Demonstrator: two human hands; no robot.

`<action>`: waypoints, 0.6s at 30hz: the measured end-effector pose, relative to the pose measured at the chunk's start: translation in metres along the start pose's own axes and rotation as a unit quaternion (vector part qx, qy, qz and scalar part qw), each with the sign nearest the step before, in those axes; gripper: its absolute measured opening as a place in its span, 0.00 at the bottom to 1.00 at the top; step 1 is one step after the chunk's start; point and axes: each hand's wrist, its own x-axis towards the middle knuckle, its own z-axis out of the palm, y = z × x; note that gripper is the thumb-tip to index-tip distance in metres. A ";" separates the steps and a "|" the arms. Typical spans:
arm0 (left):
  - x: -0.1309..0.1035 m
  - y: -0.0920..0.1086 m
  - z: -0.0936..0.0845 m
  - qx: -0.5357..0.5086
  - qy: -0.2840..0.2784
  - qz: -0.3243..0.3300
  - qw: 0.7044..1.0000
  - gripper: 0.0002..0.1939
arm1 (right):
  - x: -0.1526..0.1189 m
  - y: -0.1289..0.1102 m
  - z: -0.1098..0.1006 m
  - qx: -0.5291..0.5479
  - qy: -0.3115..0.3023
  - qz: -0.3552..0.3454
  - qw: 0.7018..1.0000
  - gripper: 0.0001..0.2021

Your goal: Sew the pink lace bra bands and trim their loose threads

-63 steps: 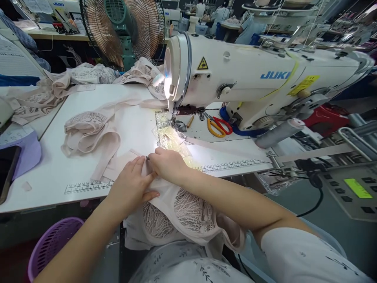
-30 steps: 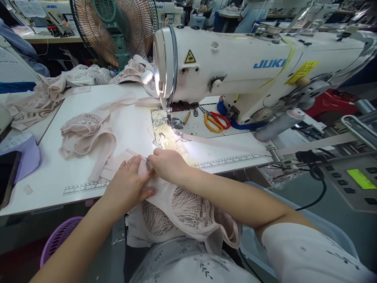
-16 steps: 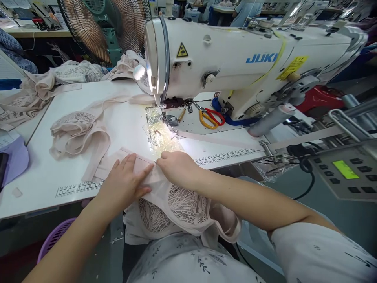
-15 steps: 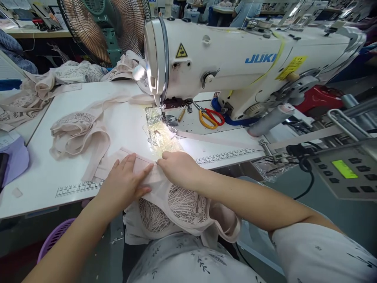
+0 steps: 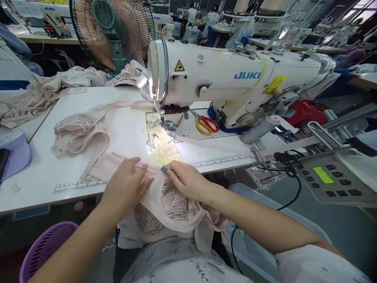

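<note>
My left hand (image 5: 126, 184) rests with spread fingers on the pale pink fabric band at the table's front edge. Between the thumb and fingers of my right hand (image 5: 185, 179) is a small grey metal tool (image 5: 165, 169), its flat end over the band's edge. The pink lace bra (image 5: 176, 204) hangs from the table edge onto my lap, its cups below my hands. Just beyond them, yellowish clear film (image 5: 161, 145) lies under the lit needle area of the white sewing machine (image 5: 188, 74).
Red and orange scissors (image 5: 206, 125) lie beside the machine base. A second bra (image 5: 79, 125) and a ruler strip (image 5: 79, 186) are on the table's left. A fan (image 5: 113, 31) stands behind; a control box (image 5: 332, 177) sits right. A purple basket (image 5: 47, 247) is below.
My left hand has lifted slightly, its fingers bending. My right hand has drawn back a little, showing the metal tool. The view has tilted upward.
</note>
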 end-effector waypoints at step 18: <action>-0.013 0.022 0.027 -0.013 -0.016 -0.011 1.000 0.26 | 0.057 -0.006 0.022 -0.204 0.015 -0.109 0.973 0.10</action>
